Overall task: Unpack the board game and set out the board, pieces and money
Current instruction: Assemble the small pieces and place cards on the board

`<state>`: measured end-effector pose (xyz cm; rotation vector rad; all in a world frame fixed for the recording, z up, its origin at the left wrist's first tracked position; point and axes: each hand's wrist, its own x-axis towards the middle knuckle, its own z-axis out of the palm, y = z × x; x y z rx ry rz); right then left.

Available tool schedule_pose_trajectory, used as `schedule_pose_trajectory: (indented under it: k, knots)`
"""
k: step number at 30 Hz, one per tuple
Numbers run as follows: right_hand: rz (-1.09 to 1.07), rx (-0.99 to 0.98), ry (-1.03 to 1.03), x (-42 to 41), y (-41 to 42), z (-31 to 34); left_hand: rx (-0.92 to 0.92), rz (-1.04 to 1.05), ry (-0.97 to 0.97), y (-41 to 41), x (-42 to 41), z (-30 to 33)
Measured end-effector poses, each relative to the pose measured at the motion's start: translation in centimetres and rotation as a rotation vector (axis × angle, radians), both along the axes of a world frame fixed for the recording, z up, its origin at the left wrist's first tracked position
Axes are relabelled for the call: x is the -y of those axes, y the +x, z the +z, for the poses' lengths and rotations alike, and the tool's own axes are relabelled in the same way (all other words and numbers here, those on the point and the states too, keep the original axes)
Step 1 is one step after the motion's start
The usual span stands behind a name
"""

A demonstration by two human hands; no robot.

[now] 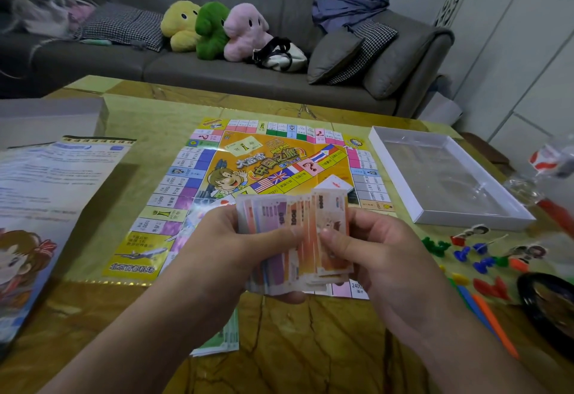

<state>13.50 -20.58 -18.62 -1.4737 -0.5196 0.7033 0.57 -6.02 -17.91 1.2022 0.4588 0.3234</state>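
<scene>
The game board (198, 176) lies unfolded and flat in the middle of the table. Above its near edge my left hand (236, 247) and my right hand (375, 254) together hold a fanned stack of paper money (295, 232) in pink, purple and orange, thumbs on top. A small pile of green notes (225, 339) rests on the table under my left forearm. Coloured plastic pieces (478, 258) and small character pawns (469, 233) lie scattered at the right. A card (334, 182) shows behind the money.
The white box tray (416, 207) stands open at the right of the board. A printed sheet with the box lid (56, 182) covers the left of the table. A dark round dish (546, 306) sits at the right edge. A grey sofa with plush toys is behind.
</scene>
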Motion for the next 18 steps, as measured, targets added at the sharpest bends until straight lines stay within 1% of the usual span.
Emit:
schedule_pose_trajectory:
  k: [5,10,12,14,15,17,18]
  knots:
    - [-0.054,-0.021,-0.007,0.1,0.2,0.1,-0.011,0.034,0.017,-0.1,-0.4,0.1]
    - [0.004,0.008,-0.059,-0.1,-0.6,0.2,-0.035,0.039,0.061,0.0,-0.2,-0.2]
    - [-0.027,-0.01,-0.072,-0.1,-0.6,0.3,-0.051,0.05,0.065,0.0,-0.2,-0.3]
    - [-0.072,0.003,-0.108,-0.1,-0.3,0.5,-0.077,0.094,0.116,-0.1,-0.8,-0.4]
    - [-0.098,0.107,-0.19,0.0,0.0,0.5,-0.099,0.126,0.174,-0.2,-1.3,-0.4]
    - [-0.127,0.515,-0.451,0.2,0.0,0.1,-0.138,0.203,0.282,-0.3,-2.6,-0.6]
    - [-0.097,0.714,-0.555,0.1,-0.4,-0.2,-0.146,0.237,0.3,-0.4,-3.1,-0.6]
